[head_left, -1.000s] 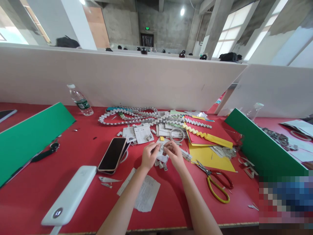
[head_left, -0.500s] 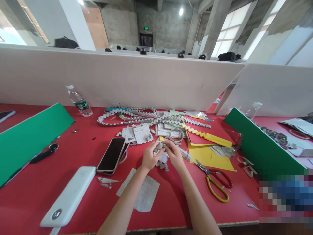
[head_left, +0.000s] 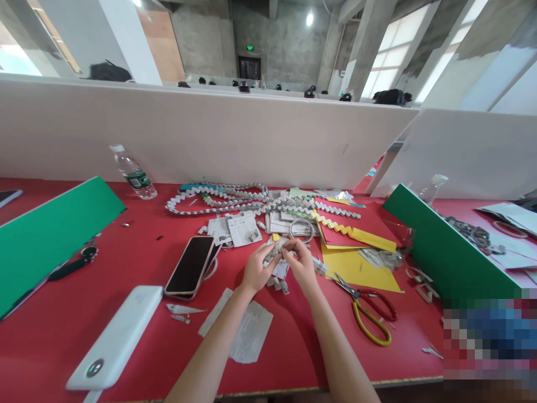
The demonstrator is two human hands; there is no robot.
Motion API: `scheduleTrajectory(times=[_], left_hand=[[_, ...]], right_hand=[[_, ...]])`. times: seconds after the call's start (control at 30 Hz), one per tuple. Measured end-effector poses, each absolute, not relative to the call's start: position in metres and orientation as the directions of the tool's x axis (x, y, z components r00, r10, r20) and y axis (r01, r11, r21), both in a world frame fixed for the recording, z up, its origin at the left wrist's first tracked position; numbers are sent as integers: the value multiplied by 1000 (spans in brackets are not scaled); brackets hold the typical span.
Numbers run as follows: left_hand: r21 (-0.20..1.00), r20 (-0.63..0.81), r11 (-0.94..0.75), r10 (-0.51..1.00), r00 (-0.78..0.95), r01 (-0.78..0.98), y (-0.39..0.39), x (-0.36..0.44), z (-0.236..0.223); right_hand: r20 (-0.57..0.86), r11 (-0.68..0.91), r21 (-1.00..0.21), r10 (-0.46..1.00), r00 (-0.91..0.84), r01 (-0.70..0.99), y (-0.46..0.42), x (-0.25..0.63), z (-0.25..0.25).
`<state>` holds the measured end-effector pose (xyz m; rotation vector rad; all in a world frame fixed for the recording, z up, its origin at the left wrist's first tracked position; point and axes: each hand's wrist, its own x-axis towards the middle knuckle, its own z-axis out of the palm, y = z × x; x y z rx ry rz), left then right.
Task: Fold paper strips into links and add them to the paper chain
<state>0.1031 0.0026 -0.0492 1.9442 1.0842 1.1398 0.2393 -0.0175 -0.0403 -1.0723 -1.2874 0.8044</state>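
Note:
My left hand and my right hand meet over the middle of the red table. Between their fingertips is a small greyish-white folded paper piece, partly covered by the fingers. Just below the hands lie several small folded paper bits. A yellow folded bit sits right behind them. Farther back, a long zigzag chain of folded paper lies in loops. One zigzag length is yellow. Printed paper slips rest left of the hands.
Scissors lie open on the right, beside yellow paper. To the left are a phone and a white power bank. A torn sheet lies under my left forearm. Green dividers flank both sides; a bottle stands behind.
The fingers of my right hand have shifted slightly around the folded paper piece. Both hands stay in the same place; the whole view has moved a little.

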Motion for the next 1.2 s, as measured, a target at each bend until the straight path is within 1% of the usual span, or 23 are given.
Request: scheduleTrajectory(times=[0.13, 0.53, 0.77, 0.97, 1.1, 1.2], left_hand=[[809, 391, -476, 874, 289, 344, 2, 103, -51], [794, 401, -492, 865, 301, 357, 1, 103, -50], [764, 403, -505, 859, 315, 401, 2, 102, -53], [693, 380, -524, 849, 366, 495, 3, 101, -54], [662, 344, -510, 857, 383, 548, 1, 100, -50], [629, 322, -513, 856, 405, 584, 0, 99, -49]], right_hand=[[346, 329, -936, 926, 149, 128, -18, 239, -40], [328, 314, -944, 927, 181, 104, -18, 239, -41], [353, 317, -926, 920, 171, 204, -18, 241, -41], [372, 332, -893, 925, 82, 305, -18, 247, -40], [306, 278, -926, 949, 78, 258, -17, 251, -41], [272, 260, -934, 962, 15, 245, -17, 256, -43]])
